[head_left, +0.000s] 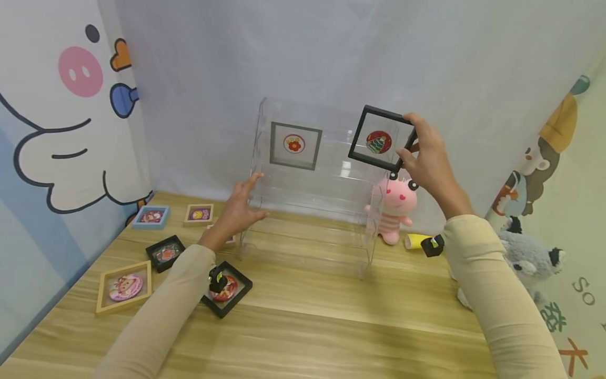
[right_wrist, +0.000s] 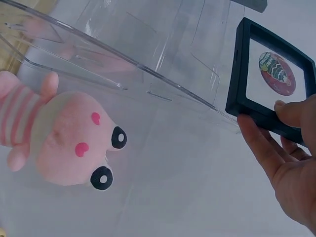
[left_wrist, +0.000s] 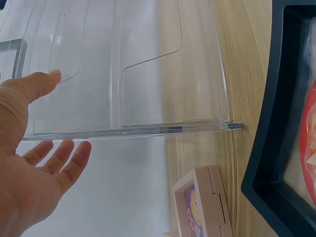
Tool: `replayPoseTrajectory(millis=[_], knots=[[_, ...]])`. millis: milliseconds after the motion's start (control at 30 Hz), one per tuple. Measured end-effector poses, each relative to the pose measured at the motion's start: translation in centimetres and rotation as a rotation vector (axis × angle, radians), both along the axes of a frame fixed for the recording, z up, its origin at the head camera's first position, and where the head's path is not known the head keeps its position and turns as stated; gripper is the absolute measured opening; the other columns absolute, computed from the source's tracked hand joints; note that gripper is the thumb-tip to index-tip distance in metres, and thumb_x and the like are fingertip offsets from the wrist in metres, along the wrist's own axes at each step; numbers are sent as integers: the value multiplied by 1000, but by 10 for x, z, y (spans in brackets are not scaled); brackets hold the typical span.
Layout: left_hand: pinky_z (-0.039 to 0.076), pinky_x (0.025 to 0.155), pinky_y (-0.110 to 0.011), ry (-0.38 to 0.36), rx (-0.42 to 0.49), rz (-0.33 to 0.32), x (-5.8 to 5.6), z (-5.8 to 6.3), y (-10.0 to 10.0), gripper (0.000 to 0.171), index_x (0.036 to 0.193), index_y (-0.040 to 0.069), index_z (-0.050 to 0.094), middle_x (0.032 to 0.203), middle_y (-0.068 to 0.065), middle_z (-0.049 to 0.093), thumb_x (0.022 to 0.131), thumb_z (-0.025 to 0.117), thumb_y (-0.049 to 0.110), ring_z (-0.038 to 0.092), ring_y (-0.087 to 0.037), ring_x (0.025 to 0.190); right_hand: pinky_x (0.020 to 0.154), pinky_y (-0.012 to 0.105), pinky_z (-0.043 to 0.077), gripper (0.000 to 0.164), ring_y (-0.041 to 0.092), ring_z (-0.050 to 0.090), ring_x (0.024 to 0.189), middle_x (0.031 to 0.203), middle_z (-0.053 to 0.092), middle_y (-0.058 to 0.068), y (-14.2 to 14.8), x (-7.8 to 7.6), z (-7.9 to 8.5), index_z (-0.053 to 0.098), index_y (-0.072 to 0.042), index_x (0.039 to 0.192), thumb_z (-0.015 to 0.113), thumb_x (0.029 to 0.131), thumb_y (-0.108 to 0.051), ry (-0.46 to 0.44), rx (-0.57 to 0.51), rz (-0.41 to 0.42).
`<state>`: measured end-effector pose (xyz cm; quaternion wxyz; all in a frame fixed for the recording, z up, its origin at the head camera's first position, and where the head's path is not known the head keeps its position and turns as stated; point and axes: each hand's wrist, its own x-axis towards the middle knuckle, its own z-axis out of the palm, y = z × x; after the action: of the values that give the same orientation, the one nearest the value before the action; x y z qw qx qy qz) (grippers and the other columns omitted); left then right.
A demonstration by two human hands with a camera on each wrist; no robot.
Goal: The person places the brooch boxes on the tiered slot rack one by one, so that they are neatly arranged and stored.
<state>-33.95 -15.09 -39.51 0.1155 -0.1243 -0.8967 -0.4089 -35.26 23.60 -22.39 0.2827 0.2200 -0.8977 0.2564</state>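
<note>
A clear tiered acrylic stand (head_left: 307,210) rises from the wooden table. My right hand (head_left: 428,158) pinches the right side of a black square frame (head_left: 358,131), thumb in front and fingers behind. Inside that frame is a round red badge (head_left: 379,142) with a green Christmas tree. It is raised and slightly tilted, overlapping the stand's upper right in the head view. Another dark-edged frame (head_left: 294,146) with a red flower badge stands upright on the upper left of the stand. My left hand (left_wrist: 39,177) is at the stand's left edge, fingers extended outside it and thumb across the front.
On the table at left lie a blue frame (head_left: 150,217), small wooden frame (head_left: 199,215), black frame (head_left: 165,253) and larger wooden frame (head_left: 124,287). Another black frame (head_left: 241,284) is beside my left forearm. A pink plush (head_left: 397,202) and grey plush (head_left: 525,258) are at right.
</note>
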Motion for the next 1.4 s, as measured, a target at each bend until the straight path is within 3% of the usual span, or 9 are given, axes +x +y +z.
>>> replayPoseTrajectory(millis=[333,633,1233,1400], knots=[[56,77,-53,-13,3,-2,1,1,0,95,156,30,22,142,-30,35,83,80,13,58,-47,105,82,53,47,60,43,59,94,119,48,29,-23,-21,9,38,-20,146,61,94,1,28,85,-25],[56,77,-53,-13,23,2,2,0,-1,95,156,29,23,144,-29,34,82,81,11,57,-47,107,85,58,47,58,44,54,94,121,47,28,-40,-34,11,39,-21,146,60,96,-1,11,185,-22],[55,82,-56,8,4,-7,2,0,0,96,157,30,21,143,-30,35,83,80,11,56,-48,110,78,53,46,61,39,51,87,114,47,25,-43,-42,-13,39,-18,148,62,95,0,-40,200,-17],[54,83,-57,14,8,-6,2,0,1,96,157,28,22,144,-29,35,83,80,11,55,-47,110,80,54,49,58,41,56,92,113,51,26,-42,-44,-17,43,-17,145,64,94,0,-49,192,-13]])
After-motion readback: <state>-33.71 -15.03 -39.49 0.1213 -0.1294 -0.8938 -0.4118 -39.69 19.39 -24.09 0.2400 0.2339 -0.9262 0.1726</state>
